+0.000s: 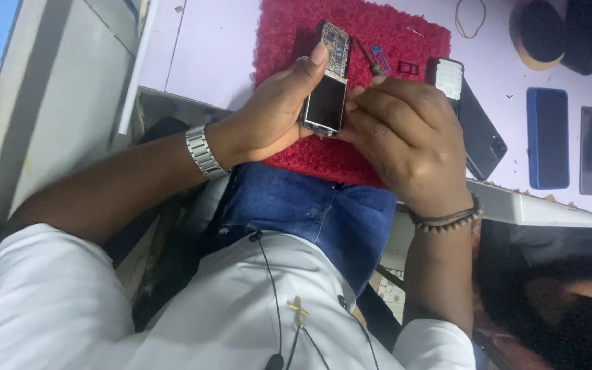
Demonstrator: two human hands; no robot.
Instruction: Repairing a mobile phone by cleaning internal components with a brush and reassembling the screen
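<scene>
The small opened phone (pixel 326 82), circuit board bare above its dark screen, sits over the red mat (pixel 289 34). Left hand (pixel 275 109) grasps its side; right hand (pixel 405 130) has fingers (pixel 371 96) pinching the other edge. Dark phones (pixel 547 137) lie on the counter (pixel 207 48) nearby.

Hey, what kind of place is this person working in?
Probably a phone repair bench. The left hand and right hand hold an opened small phone with its circuit board bare, over a red mat. Several other phones, like the blue one, lie on the table.
</scene>
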